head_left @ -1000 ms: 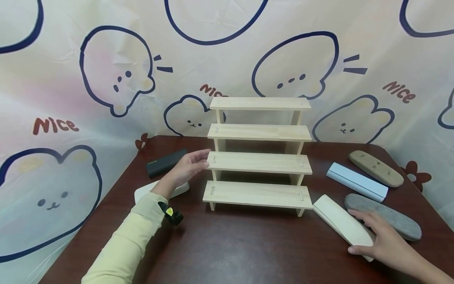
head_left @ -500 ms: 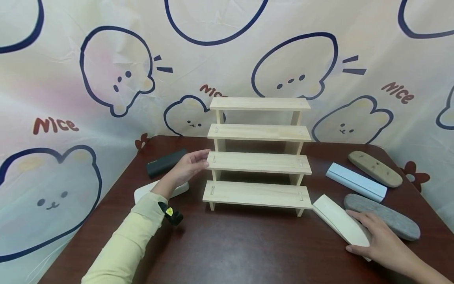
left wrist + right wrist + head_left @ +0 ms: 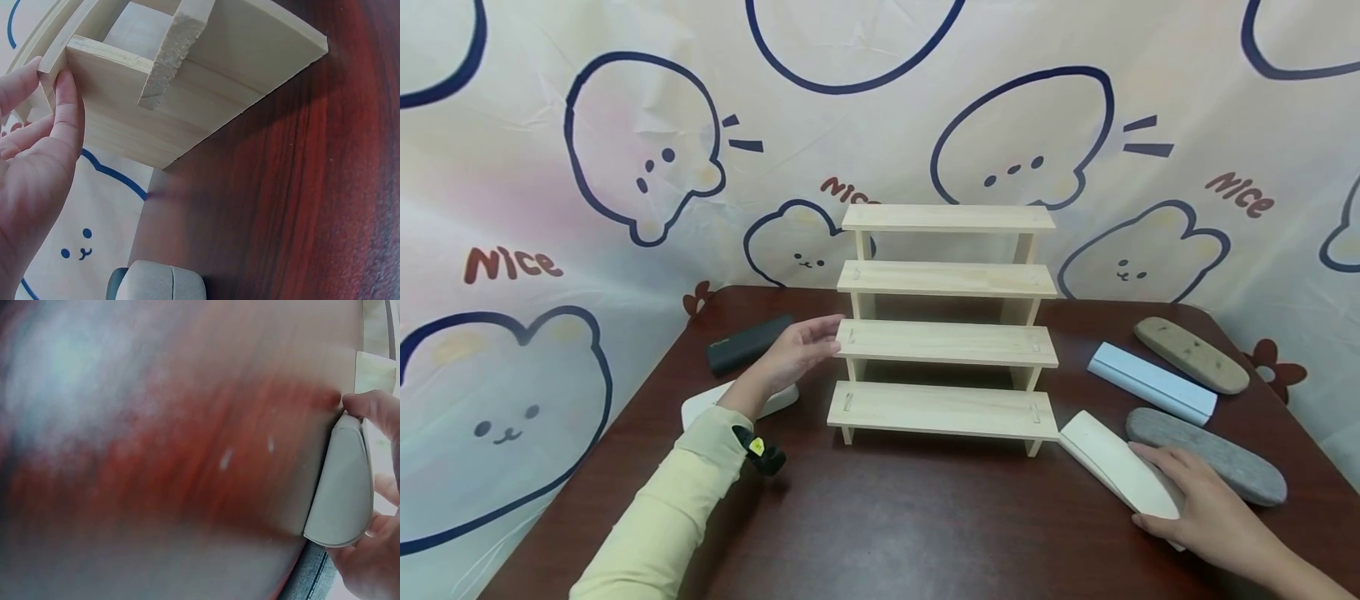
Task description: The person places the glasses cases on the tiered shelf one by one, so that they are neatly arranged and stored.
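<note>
cream-white, long, smooth-skinned case (image 3: 1112,467) lies at the near right of the dark red-brown wooden tabletop (image 3: 910,517), set aslant, its far end just beside the right corner of the lowest shelf of the pale wooden four-step stand (image 3: 943,340); whether they touch i cannot tell. the right hand (image 3: 1213,510) grips its near end, thumb on the left side, fingers on the right. the left hand (image 3: 792,357) pinches the left end of the stand's second-lowest shelf. to the right of the cream-white case sits a grey, rounded, fabric-like case (image 3: 1217,458).

the cream-white case is probably light and fairly stiff, a little slippery, and not very fragile, though a hard squeeze might dent it. lifted by the near end alone, its far end would likely dip; a hold across both long sides, nearer the middle, should balance better.
</note>
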Available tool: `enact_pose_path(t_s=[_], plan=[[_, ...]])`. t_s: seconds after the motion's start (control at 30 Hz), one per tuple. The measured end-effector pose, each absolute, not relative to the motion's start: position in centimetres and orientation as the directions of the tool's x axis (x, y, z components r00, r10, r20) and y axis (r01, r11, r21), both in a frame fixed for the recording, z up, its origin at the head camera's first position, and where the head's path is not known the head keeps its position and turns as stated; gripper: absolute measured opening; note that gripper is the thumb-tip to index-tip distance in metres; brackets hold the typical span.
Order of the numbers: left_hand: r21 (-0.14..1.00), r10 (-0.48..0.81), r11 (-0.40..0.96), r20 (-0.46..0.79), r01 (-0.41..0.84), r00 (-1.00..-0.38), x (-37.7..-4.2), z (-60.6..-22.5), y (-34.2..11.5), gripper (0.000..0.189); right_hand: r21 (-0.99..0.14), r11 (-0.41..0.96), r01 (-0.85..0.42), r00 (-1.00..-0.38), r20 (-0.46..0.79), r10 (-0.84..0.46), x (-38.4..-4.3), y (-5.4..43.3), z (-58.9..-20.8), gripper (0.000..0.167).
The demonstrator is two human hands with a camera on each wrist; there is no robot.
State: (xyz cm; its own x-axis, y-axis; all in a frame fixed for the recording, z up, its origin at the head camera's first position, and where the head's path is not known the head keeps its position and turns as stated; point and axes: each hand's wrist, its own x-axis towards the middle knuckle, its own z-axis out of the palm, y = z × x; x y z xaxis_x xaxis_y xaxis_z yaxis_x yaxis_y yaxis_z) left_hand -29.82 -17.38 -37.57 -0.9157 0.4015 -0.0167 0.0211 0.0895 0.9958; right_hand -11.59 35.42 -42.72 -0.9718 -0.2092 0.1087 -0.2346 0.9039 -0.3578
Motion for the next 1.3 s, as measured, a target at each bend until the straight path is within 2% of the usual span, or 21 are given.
enact_pose_path(t_s=[0.23,0.63,1.03,1.13,1.3], plan=[[0.996,0.398,0.091,-0.019,0.019,-0.917,-29.8,-37.4,-17.4,0.056,-0.369,0.912,-0.178,-0.984,0.070,-0.163,-11.5,35.6,-42.3,0.090],[0.997,0.402,0.077,-0.017,0.016,-0.915,-29.9,-37.5,-17.3,0.055,-0.402,0.890,-0.213,-0.975,0.150,-0.165,-11.5,36.2,-41.9,0.083],[0.997,0.395,0.077,-0.020,0.011,-0.918,-29.9,-37.5,-17.3,0.054,-0.387,0.863,-0.324,-0.928,0.309,-0.210,-12.5,36.9,-40.1,0.076],[0.997,0.394,0.078,-0.023,0.009,-0.919,-29.9,-37.5,-17.3,0.055,-0.383,0.866,-0.322,-0.921,0.340,-0.191,-12.6,37.0,-39.6,0.077],[0.997,0.392,0.077,-0.023,0.008,-0.920,-29.9,-37.6,-17.4,0.055,-0.422,0.866,-0.268,-0.939,0.314,-0.138,-13.0,37.4,-38.6,0.078]])
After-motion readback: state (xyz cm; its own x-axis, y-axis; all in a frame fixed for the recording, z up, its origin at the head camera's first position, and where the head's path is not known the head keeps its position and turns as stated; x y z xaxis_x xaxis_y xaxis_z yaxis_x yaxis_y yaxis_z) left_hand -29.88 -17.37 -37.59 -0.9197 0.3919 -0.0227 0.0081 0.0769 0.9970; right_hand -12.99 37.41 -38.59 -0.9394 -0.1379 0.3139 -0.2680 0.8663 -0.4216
